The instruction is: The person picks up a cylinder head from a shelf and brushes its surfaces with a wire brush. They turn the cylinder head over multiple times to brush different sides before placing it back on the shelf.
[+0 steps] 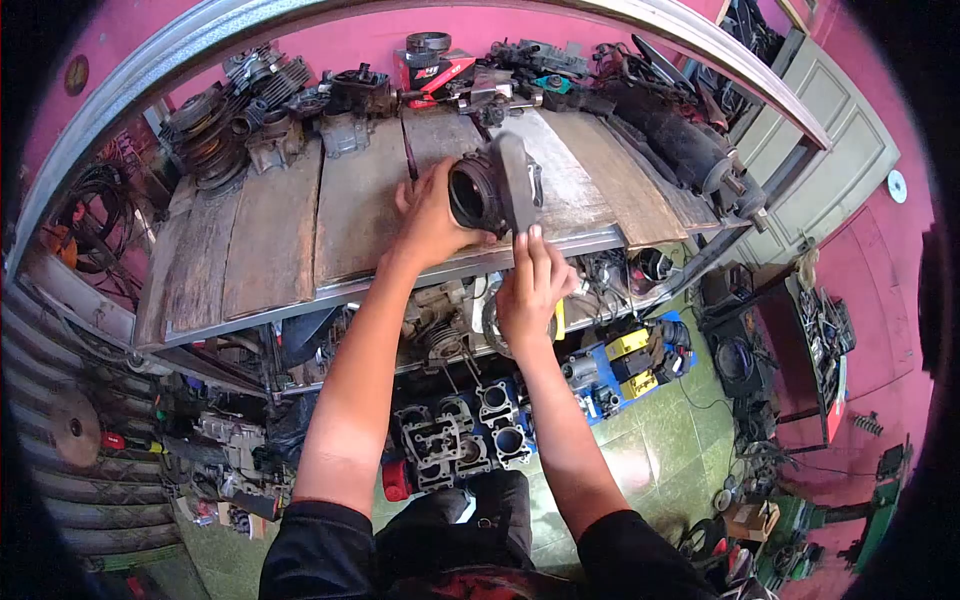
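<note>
My left hand (432, 212) is wrapped round a dark metal engine cylinder (474, 196), tilted so its round bore faces left, above the front edge of the wooden bench. My right hand (535, 295) grips a flat file (516, 185), its wide grey blade standing upright against the cylinder's right face. A bit of yellow handle shows beside that palm. Fingertips of the right hand press along the lower end of the blade. The blade hides much of the cylinder's flat face, where a gasket-like edge peeks out at the right.
Greasy engine parts line the back of the plank bench (268, 230), with a red box (432, 76) among them. Below, several cylinders (495, 400) and yellow boxes (630, 345) sit on a blue surface. A metal frame bar (300, 22) arches overhead. A red cup (397, 481) stands near my legs.
</note>
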Motion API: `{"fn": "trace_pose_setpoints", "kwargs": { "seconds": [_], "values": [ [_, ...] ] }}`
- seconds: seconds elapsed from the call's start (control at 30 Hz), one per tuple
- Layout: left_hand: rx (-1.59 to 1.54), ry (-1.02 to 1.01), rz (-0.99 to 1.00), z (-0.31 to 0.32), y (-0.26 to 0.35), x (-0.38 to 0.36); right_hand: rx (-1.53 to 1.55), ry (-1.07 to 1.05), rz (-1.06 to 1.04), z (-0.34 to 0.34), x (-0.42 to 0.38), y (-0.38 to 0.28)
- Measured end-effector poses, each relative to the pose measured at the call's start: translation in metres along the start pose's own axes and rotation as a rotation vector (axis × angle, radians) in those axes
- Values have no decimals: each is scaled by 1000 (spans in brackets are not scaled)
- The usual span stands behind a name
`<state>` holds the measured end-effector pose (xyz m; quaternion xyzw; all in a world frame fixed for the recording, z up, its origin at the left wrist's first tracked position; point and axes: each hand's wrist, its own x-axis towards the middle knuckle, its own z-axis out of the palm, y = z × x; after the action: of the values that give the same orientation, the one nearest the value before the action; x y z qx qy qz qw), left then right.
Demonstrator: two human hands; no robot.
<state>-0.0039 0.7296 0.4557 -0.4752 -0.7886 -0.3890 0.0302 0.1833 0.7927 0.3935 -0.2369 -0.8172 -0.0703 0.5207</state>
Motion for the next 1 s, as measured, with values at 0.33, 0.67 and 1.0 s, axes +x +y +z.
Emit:
{"fn": "trace_pose_setpoints", "kwargs": {
  "seconds": [0.33,0.67,1.0],
  "values": [
    [5,16,19,3,-3,3,30,-23,46,-25,-53,2],
    [-5,32,36,2,-2,2,-1,-77,-18,-21,11,1],
    [-10,31,27,4,-3,1,38,-68,23,-40,38,-23]
  ]
}}
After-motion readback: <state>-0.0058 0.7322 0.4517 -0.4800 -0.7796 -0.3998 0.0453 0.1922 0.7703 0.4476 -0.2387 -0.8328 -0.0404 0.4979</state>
